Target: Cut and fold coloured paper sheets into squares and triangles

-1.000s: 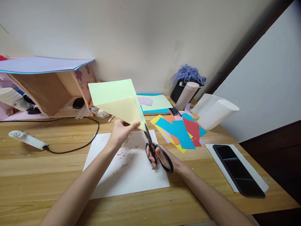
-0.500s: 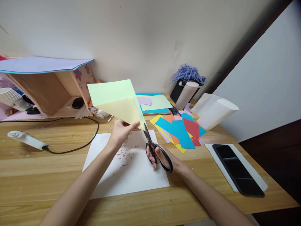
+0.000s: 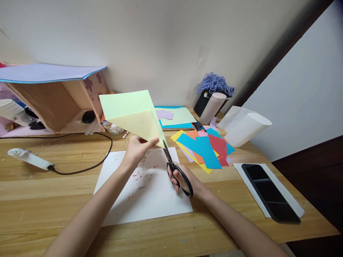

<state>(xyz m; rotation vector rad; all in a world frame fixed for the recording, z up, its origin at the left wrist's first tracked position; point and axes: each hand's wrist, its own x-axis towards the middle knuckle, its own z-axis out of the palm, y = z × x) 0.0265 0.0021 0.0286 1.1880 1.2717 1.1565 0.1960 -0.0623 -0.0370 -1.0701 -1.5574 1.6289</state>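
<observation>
My left hand (image 3: 138, 150) pinches the lower corner of a folded sheet of paper (image 3: 125, 103), pale green with a pale yellow flap folded over it. The sheet is held up above the table. In my right hand (image 3: 184, 178) are black-handled scissors (image 3: 168, 154), my fingers through the loops. The blade tips meet the paper's edge just right of my left thumb, and the blades look nearly closed. Beneath both hands lies a white sheet (image 3: 158, 200) marked with coloured specks.
Coloured paper scraps (image 3: 200, 148) are piled right of the scissors. A phone (image 3: 270, 192) lies farther right, near a paper roll (image 3: 248, 130). Behind stand a pink cylinder (image 3: 213, 107) and blue yarn (image 3: 215, 85). A box (image 3: 66, 100) and a corded white device (image 3: 29, 159) are at left.
The scissor handles have drawn closer together as my right hand's fingers closed, and the blades have narrowed at the paper's edge. My left hand and the folded sheet have hardly moved.
</observation>
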